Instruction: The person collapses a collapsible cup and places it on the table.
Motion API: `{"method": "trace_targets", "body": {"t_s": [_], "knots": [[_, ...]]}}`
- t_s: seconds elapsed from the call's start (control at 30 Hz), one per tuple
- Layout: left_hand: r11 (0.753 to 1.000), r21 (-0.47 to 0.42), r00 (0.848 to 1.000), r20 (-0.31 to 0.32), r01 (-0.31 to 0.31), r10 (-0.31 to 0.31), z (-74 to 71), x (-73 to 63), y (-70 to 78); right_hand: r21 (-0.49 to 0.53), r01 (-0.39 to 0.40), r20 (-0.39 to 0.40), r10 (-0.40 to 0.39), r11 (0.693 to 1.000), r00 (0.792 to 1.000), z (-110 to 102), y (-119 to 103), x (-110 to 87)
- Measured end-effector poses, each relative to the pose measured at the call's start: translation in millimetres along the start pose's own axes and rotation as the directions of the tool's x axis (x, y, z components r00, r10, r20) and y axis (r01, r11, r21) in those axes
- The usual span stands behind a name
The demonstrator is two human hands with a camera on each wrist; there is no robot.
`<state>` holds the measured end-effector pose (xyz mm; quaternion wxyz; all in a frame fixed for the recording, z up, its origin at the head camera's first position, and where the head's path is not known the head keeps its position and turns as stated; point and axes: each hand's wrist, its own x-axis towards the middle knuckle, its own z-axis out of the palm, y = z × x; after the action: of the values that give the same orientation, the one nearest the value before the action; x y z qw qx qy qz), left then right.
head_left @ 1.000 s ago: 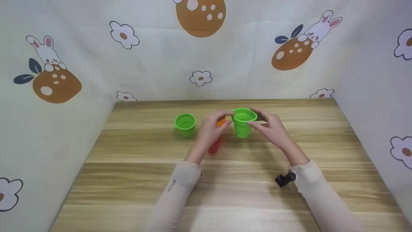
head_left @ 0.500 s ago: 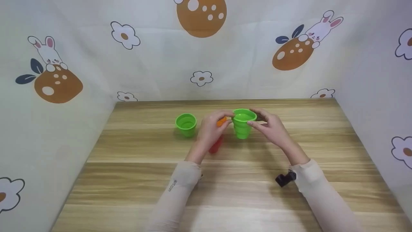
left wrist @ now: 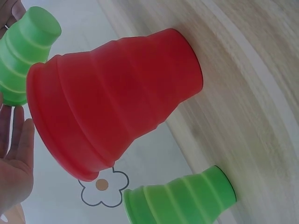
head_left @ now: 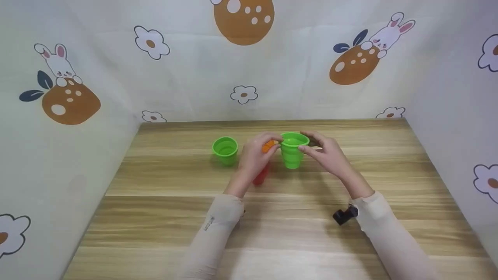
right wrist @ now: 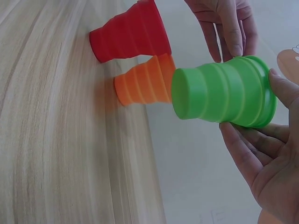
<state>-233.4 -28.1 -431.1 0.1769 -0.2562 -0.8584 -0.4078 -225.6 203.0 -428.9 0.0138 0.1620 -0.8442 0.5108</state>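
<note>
A green ribbed cup [head_left: 291, 153] is held upright between the two hands, its base off the table in the right wrist view. My right hand [head_left: 330, 155] grips its rim from the right, thumb in front and fingers behind. From the left, my left hand [head_left: 255, 153] pinches the rim with thumb and fingers. Beneath the left hand a red cup [left wrist: 117, 102] stands on the table, mostly covered in the head view. An orange cup [right wrist: 144, 80] stands behind it, also partly hidden. To the left is another green cup [head_left: 225, 151], standing mouth up.
The wood-grain table [head_left: 163, 217] carries the standing cups near its far side. A printed cloth [head_left: 186, 77] with rabbits and flowers closes off the back and both sides. A black wrist device [head_left: 344, 216] sits at the right cuff.
The held green cup has dropped slightly and shifted a touch to the left. Both hands keep nearly the same place, and the standing cups have not moved.
</note>
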Motion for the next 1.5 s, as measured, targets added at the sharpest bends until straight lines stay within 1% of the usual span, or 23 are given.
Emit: {"method": "trace_targets", "body": {"t_s": [0.3, 0.57, 0.67, 1.2, 1.43, 1.5], "knots": [[1.0, 0.013, 1.0, -0.004, -0.001, 0.001, -0.2, -0.2, 1.9, 0.016, -0.008, 0.009, 0.008, 1.0, 1.0, -0.5, -0.2, -0.3], [0.999, -0.004, 0.999, -0.019, -0.034, 0.033, 0.4, -0.5, 0.9, 0.051, -0.033, 0.026, 0.032, 0.998, 0.999, -0.5, -0.2, -1.4], [0.999, -0.01, 0.999, -0.024, -0.035, 0.035, -0.4, -1.1, 1.5, 0.057, -0.037, 0.032, 0.035, 0.998, 0.999, -0.2, 0.2, -2.1], [0.999, -0.044, 0.999, -0.036, -0.008, 0.007, -1.5, -0.7, 2.1, 0.048, 0.009, 0.022, -0.01, 0.999, 1.0, 2.2, -5.4, -6.9], [0.998, -0.062, 0.999, -0.051, -0.015, 0.012, -1.0, -0.9, 1.0, 0.049, 0.042, 0.005, -0.043, 0.998, 0.999, 3.4, -4.1, -6.5], [0.998, -0.063, 0.998, -0.054, -0.017, 0.014, -0.6, -0.9, 0.1, 0.067, 0.052, 0.005, -0.052, 0.996, 0.999, 3.7, -2.6, -6.0]]}}
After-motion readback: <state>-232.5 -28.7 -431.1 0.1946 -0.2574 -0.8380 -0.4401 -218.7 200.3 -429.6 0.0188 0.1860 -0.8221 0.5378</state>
